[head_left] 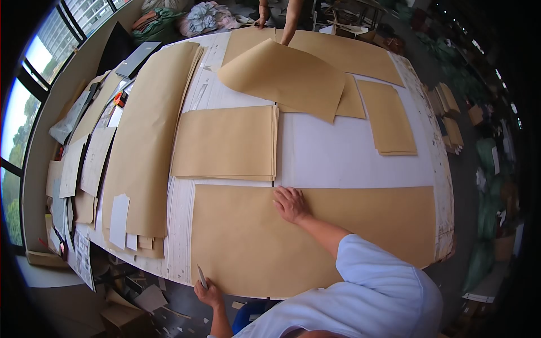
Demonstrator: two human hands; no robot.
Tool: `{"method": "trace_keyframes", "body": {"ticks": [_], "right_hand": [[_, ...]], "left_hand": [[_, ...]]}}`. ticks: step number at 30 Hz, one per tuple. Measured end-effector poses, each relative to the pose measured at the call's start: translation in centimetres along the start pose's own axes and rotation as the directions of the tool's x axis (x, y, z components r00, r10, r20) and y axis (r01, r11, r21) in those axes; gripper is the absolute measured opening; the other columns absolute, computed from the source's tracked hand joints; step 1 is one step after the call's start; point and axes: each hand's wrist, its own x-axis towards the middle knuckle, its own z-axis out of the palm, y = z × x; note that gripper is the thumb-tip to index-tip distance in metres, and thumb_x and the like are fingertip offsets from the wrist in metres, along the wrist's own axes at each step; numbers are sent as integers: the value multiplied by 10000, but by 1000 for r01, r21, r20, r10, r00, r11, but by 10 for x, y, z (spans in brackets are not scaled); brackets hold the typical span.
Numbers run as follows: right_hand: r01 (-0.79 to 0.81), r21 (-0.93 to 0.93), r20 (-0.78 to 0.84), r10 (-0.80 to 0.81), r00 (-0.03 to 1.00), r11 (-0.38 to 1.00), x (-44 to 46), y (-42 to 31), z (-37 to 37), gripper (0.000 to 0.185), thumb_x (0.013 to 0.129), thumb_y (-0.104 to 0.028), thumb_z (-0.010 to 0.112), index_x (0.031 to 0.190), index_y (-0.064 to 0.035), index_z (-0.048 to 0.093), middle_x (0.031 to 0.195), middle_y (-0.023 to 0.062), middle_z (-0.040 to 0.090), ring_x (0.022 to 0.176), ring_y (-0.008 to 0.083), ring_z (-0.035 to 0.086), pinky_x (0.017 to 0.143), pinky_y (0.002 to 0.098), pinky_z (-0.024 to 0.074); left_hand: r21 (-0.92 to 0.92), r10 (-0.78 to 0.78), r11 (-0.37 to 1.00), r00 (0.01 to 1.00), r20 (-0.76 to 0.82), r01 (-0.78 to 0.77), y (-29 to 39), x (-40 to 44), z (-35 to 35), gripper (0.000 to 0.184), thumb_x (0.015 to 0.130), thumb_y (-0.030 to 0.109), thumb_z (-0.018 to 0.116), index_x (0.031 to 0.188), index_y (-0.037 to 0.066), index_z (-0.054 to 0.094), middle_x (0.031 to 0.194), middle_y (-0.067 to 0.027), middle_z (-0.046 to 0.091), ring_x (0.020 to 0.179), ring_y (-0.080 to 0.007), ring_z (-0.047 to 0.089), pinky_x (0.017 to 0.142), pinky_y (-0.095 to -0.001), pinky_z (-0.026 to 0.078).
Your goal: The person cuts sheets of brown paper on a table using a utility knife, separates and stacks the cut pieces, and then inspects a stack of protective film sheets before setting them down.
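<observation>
A large sheet of brown kraft paper [315, 242] lies along the near edge of the table. My right hand [290, 204] rests palm down on its far edge, near the middle, with the fingers somewhat bent and nothing in them. Down at the sheet's near left corner, my left hand [209, 293] is closed around a slim grey knife [202, 276], its pointed end directed away from me. Just beyond my right hand lies a stack of smaller brown sheets [224, 142].
Across the white table [321, 149], a co-worker's hand [286, 38] touches a curled brown sheet [287, 76]. A narrow stack [389, 118] lies right. Folded brown paper [146, 129], white card [119, 221] and an orange tape measure [120, 99] are left.
</observation>
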Motion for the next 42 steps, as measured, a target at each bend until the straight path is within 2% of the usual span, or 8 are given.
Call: {"method": "trace_keyframes", "body": {"ticks": [3,7,12,22,24,42], "right_hand": [[-13,5,25,13,1000,1000,0,-1,0,355,909,-303,603,1201,-100,608,1330,68,558,1182,259,502,969,458,381],[-5,-24,3,5,1000,1000,0,1,3,356,907,-312,603,1200,-108,608,1330,57,558,1184,256,501,974,456,378],[-2,-36,0,2,1000,999,0,0,4,352,908,-317,600,1197,-117,614,1332,46,559,1179,254,501,977,452,377],[21,-53,21,-20,1000,998,1,1,3,347,879,-289,632,1182,-120,632,1333,48,554,1148,260,508,958,447,389],[28,-59,22,-27,999,998,1,1,2,347,875,-284,637,1179,-118,634,1329,52,554,1147,264,508,957,448,390],[42,-78,7,-42,999,996,7,1,1,357,896,-290,621,1202,-107,622,1325,65,552,1148,271,507,963,449,385]], "left_hand": [[11,29,1000,1000,1,-29,4,0,-3,157,851,120,680,887,15,568,830,-183,568,819,-398,555,705,-491,442],[19,-15,1000,1000,21,15,9,0,-7,164,853,125,680,890,14,565,829,-183,567,828,-398,553,707,-494,439],[20,55,998,998,-6,-55,5,0,-3,173,856,132,682,898,7,569,845,-185,578,852,-399,554,733,-492,446],[4,-84,996,996,31,84,11,0,-6,206,853,146,701,953,6,588,889,-185,594,879,-397,572,742,-482,463],[7,-33,999,999,11,33,9,0,-5,216,850,151,710,964,12,591,911,-185,600,890,-391,580,745,-477,471],[-21,-90,996,996,-5,90,8,-1,-1,187,832,142,730,913,31,604,1007,-185,644,960,-388,595,826,-465,487]]}}
